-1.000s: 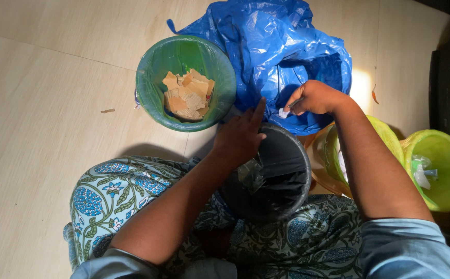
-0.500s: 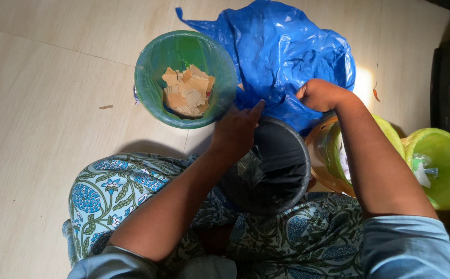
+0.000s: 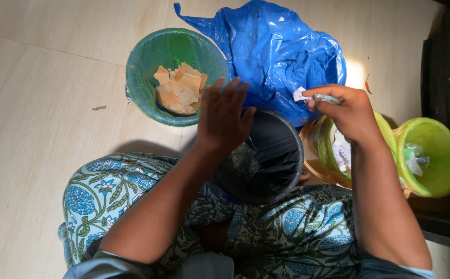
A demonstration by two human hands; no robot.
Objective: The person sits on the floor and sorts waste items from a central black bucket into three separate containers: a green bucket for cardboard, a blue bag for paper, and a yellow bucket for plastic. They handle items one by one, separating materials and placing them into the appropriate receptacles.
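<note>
My right hand pinches a small white scrap with a thin pale-blue stick, lifted over the edge of the blue plastic bag and close to the nearer lime-green bin. My left hand hovers with fingers spread, empty, over the rim of the black-lined bin in front of my lap. A crumpled clear wrapper lies inside that black bin. The green-lined bin at upper left holds several torn cardboard pieces.
A second lime-green bin at far right holds bits of plastic. An orange bag lines the nearer lime bin. A dark object stands along the right edge. Small scraps lie on the pale tiled floor. My patterned blue-green clothing fills the bottom.
My right hand came out of the blue bag holding a scrap and moved right toward the lime bin. My left hand lifted off the black bin's rim and spread its fingers.
</note>
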